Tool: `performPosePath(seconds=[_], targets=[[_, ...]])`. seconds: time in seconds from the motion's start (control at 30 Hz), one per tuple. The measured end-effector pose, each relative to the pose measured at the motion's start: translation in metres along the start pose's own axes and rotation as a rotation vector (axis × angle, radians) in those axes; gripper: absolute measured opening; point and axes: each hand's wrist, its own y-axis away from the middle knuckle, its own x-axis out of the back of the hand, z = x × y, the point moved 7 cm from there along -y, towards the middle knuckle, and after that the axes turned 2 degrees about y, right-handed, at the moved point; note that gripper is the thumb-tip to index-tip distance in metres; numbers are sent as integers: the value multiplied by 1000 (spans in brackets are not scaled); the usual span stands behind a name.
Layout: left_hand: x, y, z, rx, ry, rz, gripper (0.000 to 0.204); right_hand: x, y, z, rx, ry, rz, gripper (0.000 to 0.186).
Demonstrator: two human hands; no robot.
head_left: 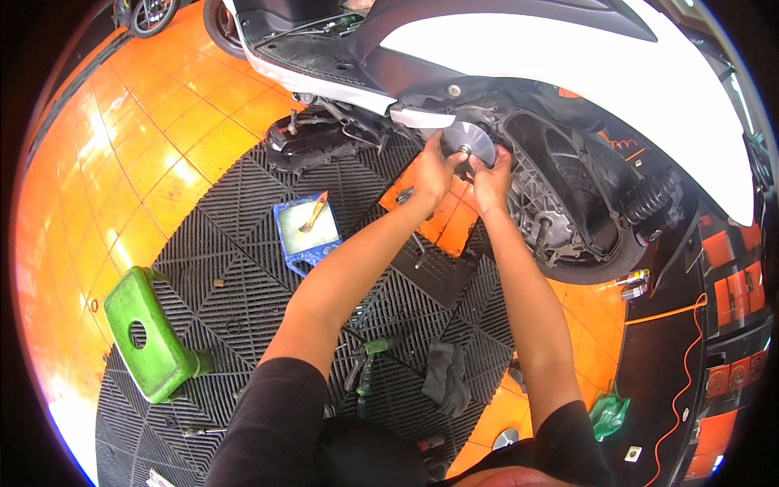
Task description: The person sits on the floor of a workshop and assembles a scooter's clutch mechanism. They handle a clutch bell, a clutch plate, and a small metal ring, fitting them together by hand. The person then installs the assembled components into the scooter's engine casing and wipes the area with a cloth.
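My left hand point(436, 170) and my right hand point(491, 180) hold a shiny round metal pulley disc point(477, 140) from both sides, fingers closed around its lower edge. The disc is at the front end of the opened transmission case point(542, 174) on a white scooter point(527, 40). Its centre shows a small shaft or hub near my thumbs. How far it is seated on the shaft cannot be told. Behind the case hangs a black coil shock absorber point(649, 203).
Black slatted matting point(243, 268) covers the floor. On it are a blue tray point(284, 223) with a brush point(315, 213), a green stool point(150, 365), a green-handled tool point(367, 373) and a dark cloth point(446, 377). A black cover point(312, 146) lies below the footboard; a green bag point(608, 414) is right.
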Motion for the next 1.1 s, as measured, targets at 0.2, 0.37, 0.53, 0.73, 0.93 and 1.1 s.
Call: performPosePath(seconds=[0.2,0.37,0.53,0.73,0.93,1.1], targets=[[0,4,1,113,-29,-55,69,-2,4,-6,44,-81,-20,47],[-7,17,17,174,-93,-23,69,6,2,-5,97,7,-9,46],[0,3,-26,70,125,-7,69,-6,6,-19,233,284,7,47],[-13,17,-3,92,-122,-3,68,12,7,-5,127,232,8,46],[-19,9,-13,204,277,-70,67,7,-6,-13,149,267,-2,48],[-28,21,-14,446,682,-8,61,1,-4,-42,240,523,-90,50]])
